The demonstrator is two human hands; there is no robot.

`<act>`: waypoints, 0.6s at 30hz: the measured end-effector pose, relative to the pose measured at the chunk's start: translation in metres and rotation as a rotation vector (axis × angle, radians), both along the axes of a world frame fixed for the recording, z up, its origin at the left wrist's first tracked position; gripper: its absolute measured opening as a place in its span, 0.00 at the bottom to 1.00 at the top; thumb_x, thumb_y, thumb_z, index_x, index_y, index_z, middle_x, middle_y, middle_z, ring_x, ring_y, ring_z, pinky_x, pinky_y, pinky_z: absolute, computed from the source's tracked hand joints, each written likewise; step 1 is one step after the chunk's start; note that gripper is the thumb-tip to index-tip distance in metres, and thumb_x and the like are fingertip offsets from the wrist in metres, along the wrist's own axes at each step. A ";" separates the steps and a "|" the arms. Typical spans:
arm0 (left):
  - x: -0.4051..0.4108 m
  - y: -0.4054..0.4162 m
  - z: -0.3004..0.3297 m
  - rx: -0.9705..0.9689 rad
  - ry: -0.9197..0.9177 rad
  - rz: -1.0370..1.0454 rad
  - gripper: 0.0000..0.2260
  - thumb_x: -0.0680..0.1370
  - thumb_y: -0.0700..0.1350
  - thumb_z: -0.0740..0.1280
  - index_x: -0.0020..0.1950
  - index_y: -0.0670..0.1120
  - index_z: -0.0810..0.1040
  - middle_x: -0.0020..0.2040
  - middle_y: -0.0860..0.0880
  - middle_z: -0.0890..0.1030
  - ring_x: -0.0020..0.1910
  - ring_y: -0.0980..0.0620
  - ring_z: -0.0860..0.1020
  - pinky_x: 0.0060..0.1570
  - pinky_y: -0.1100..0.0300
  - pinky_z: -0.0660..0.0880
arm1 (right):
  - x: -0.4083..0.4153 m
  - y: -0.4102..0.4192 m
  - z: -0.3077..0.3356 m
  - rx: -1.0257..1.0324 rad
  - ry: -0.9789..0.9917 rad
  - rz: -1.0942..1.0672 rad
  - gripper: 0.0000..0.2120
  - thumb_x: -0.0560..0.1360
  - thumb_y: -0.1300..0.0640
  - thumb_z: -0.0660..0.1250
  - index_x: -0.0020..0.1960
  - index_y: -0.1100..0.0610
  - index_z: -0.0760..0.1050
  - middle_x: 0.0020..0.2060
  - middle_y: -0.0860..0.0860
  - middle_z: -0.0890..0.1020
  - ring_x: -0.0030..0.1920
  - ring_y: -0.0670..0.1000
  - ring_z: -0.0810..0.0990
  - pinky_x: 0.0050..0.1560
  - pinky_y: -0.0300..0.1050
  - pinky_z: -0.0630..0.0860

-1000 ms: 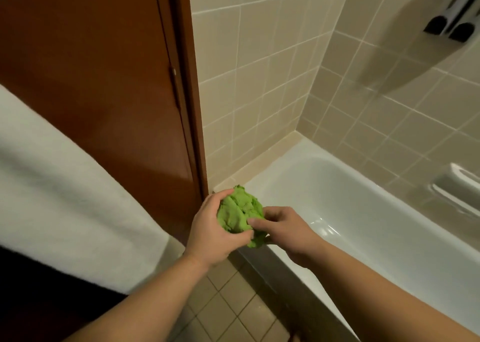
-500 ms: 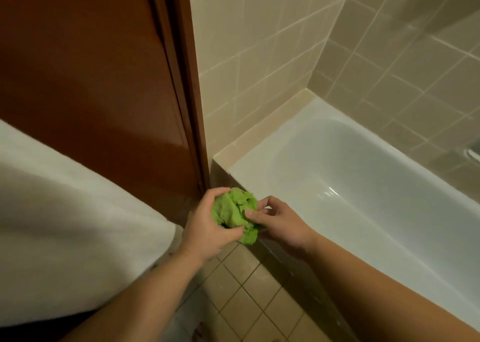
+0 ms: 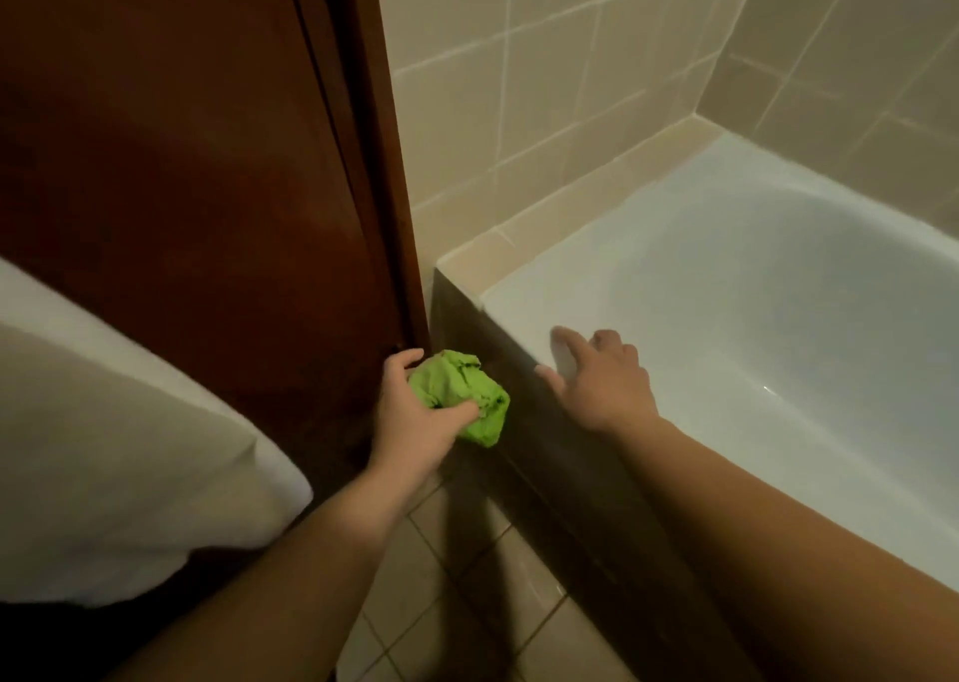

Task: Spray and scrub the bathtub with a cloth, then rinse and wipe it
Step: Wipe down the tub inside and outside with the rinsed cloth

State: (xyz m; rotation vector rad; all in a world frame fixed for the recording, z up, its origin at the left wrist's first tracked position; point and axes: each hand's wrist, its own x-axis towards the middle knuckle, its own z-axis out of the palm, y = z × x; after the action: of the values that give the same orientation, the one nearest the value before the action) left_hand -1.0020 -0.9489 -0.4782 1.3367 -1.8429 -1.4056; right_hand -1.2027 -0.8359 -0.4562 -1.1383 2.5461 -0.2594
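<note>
Green cloth (image 3: 459, 395) in left hand (image 3: 415, 417)

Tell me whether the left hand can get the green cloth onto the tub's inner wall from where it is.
Probably yes. The left hand grips the green cloth beside the tub's dark side panel; only the white rim lies between, though the right hand sits on it nearby.

The crumpled green cloth (image 3: 459, 396) sits in the left hand (image 3: 415, 417), left of the right hand (image 3: 602, 385), which rests on the white enamel bathtub (image 3: 778, 287) rim; the brown wooden door (image 3: 181, 162) stands beyond the left hand.
</note>
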 end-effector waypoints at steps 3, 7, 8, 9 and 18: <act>-0.029 -0.017 -0.034 -0.014 0.074 0.096 0.32 0.66 0.40 0.83 0.62 0.52 0.69 0.52 0.56 0.76 0.50 0.60 0.77 0.40 0.71 0.72 | -0.007 -0.010 -0.018 -0.034 0.030 -0.027 0.31 0.80 0.27 0.50 0.79 0.37 0.52 0.66 0.60 0.69 0.65 0.64 0.70 0.64 0.61 0.71; -0.067 -0.036 -0.068 -0.117 0.214 0.184 0.30 0.66 0.43 0.84 0.64 0.51 0.75 0.55 0.55 0.81 0.51 0.60 0.80 0.42 0.75 0.73 | -0.006 -0.009 -0.031 -0.081 0.102 -0.034 0.31 0.78 0.25 0.47 0.78 0.36 0.50 0.64 0.59 0.69 0.64 0.64 0.71 0.58 0.61 0.72; -0.076 -0.038 -0.074 -0.128 0.268 0.221 0.30 0.68 0.43 0.83 0.66 0.51 0.76 0.56 0.54 0.81 0.53 0.60 0.80 0.44 0.76 0.74 | -0.006 -0.009 -0.032 -0.087 0.116 -0.042 0.31 0.78 0.25 0.47 0.78 0.36 0.51 0.64 0.59 0.69 0.64 0.64 0.72 0.57 0.60 0.72; -0.083 -0.039 -0.079 -0.140 0.315 0.258 0.29 0.70 0.45 0.82 0.68 0.51 0.75 0.57 0.54 0.81 0.54 0.59 0.80 0.46 0.76 0.74 | -0.005 -0.009 -0.034 -0.091 0.131 -0.044 0.31 0.79 0.25 0.47 0.78 0.36 0.51 0.64 0.59 0.69 0.64 0.64 0.72 0.57 0.60 0.72; -0.100 -0.016 -0.092 -0.082 0.361 0.210 0.21 0.80 0.46 0.72 0.70 0.52 0.70 0.62 0.52 0.80 0.59 0.54 0.80 0.52 0.66 0.78 | -0.001 -0.011 -0.037 -0.057 0.235 -0.037 0.33 0.80 0.27 0.43 0.80 0.40 0.46 0.67 0.61 0.70 0.65 0.64 0.72 0.57 0.60 0.74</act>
State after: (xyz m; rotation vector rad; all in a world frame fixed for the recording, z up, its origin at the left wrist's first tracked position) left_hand -1.1022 -0.9649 -0.5702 1.1135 -1.4647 -1.3429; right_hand -1.2037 -0.8467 -0.4935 -1.2080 2.7826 -0.2197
